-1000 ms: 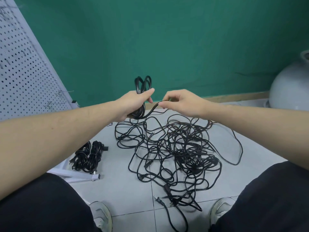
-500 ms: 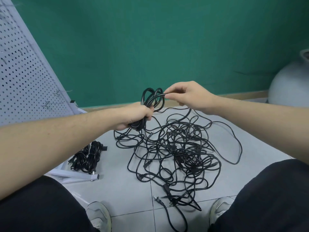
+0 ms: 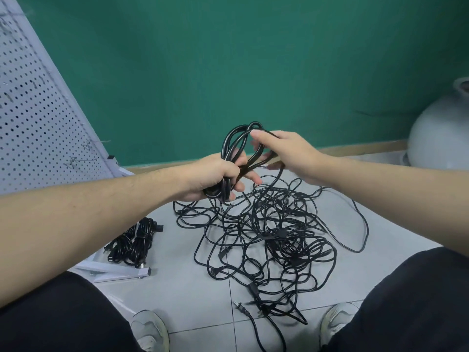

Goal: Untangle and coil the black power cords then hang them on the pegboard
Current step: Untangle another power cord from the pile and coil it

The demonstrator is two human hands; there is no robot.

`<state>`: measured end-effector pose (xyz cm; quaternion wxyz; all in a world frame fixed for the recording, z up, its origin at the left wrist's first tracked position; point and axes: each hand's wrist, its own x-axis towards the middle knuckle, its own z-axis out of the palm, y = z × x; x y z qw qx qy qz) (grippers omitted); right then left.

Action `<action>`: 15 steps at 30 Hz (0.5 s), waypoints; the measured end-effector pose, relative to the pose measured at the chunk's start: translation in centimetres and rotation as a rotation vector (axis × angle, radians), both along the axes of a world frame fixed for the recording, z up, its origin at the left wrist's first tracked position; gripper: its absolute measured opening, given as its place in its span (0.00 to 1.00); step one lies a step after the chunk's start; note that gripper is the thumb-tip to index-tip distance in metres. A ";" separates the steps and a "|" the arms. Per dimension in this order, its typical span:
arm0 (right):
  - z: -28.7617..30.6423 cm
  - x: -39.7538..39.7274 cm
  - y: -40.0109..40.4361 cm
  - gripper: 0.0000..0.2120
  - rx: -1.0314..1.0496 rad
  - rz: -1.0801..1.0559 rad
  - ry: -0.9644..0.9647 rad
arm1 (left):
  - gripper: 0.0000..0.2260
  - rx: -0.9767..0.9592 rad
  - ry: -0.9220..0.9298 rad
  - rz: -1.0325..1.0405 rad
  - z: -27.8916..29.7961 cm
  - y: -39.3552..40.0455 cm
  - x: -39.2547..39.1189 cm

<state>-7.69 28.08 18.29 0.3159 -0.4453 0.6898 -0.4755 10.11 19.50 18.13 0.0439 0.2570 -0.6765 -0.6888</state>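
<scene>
Coil [image 3: 237,148] stays clenched in left hand [image 3: 215,177]; right hand [image 3: 286,151], now lower, pinches its loop.

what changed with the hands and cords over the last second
The right hand carried the cord up and over, laying another loop onto the coil gripped by the left hand, which dropped slightly. The tangled pile, two finished bundles and pegboard stayed put.
</scene>
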 end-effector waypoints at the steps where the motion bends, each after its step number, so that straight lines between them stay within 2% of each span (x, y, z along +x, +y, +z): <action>1: 0.0 0.4 -0.1 0.17 -0.008 -0.003 -0.118 | 0.12 0.020 0.008 0.017 -0.1 0.0 -0.1; 4: 0.5 1.3 -0.3 0.14 -0.083 -0.017 -0.362 | 0.11 0.046 0.030 0.043 -0.3 0.3 -0.3; 7: 0.8 2.0 -0.7 0.13 -0.114 0.008 -0.471 | 0.08 0.013 0.042 0.104 -0.6 0.8 -0.8; 9: 0.9 2.1 -1.0 0.14 -0.114 -0.030 -0.429 | 0.05 0.017 0.043 0.120 -0.5 0.9 -1.1; 12: 1.1 2.5 -1.1 0.15 -0.099 -0.089 -0.334 | 0.12 0.053 -0.035 0.046 0.2 0.6 -0.8; 15: 1.0 2.8 -1.0 0.18 -0.055 -0.083 -0.309 | 0.11 0.015 -0.069 0.021 0.4 0.5 -0.7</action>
